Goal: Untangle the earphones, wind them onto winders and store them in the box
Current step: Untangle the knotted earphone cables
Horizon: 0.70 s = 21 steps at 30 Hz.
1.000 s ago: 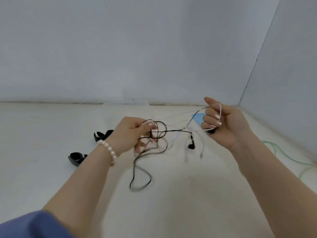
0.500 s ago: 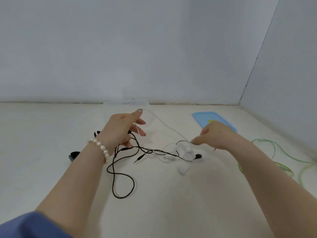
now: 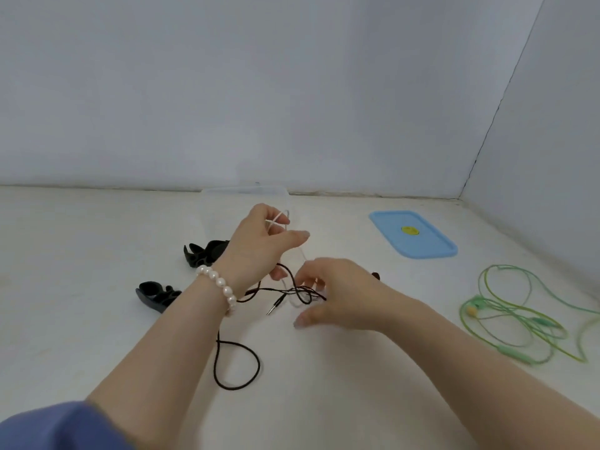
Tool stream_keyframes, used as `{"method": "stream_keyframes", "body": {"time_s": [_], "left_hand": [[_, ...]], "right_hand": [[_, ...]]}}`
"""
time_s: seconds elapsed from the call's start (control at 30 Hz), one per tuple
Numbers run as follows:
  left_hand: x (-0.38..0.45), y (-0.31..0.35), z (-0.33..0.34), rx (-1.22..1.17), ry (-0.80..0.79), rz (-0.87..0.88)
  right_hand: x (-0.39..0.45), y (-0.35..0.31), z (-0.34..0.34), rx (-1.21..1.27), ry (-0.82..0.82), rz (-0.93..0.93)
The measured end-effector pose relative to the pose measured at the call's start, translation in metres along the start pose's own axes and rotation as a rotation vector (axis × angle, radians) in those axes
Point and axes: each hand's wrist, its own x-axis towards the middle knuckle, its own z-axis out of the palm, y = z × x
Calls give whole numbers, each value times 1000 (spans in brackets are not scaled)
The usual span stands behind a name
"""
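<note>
White and black earphone cables lie tangled (image 3: pixel 303 292) on the table between my hands. My left hand (image 3: pixel 256 248) is raised and pinches a loop of the white earphone cable (image 3: pixel 277 221) at its fingertips; the cable runs down to the tangle. My right hand (image 3: pixel 337 293) hovers over the tangle, fingers reaching into it and thumb spread apart; it looks blurred. The black cable trails back in a loop (image 3: pixel 238 368) under my left forearm, its jack plug (image 3: pixel 272 308) lying free. Two black winders (image 3: pixel 203 253) (image 3: pixel 156 295) sit left of my left hand.
A clear box (image 3: pixel 245 190) stands against the back wall. Its blue lid (image 3: pixel 412 235) lies at the right rear. Green earphones (image 3: pixel 516 319) are spread loosely at the right, near the side wall.
My right hand let go of the cable end and moved left onto the tangle. My left hand stayed raised with the white loop. The cables dropped from the air onto the table.
</note>
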Motion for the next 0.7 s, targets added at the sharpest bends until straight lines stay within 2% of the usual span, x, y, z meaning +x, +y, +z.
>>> {"method": "stream_keyframes", "body": {"time_s": [0.07,0.1,0.2,0.27,0.3,0.37,0.47,0.53,0.6,0.7], "left_hand": [[1,-2,-1,-38,-8,15],[2,-3,-3,-18,23,15],[7,-9,-12,239,250,57],[5,-7,-15,322,375,184],[3,-5,-13,290,358,247],[-6,-1,-5,248,197,313],[-14,-3,13,336,-120,250],[-14,-10,22,337,-245,233],[-13,-9,22,185,-305,209],[-6,-3,7,-9,-251,113]], "right_hand": [[5,7,4,-29,60,-37],[6,9,2,37,111,-10],[4,15,-15,432,217,121],[0,18,-28,604,237,159],[-2,20,-33,645,239,173],[-4,23,-38,681,250,195],[-5,26,-44,779,254,182],[-5,27,-45,828,220,147],[-6,31,-46,859,192,131],[-9,44,-50,927,207,146]]}}
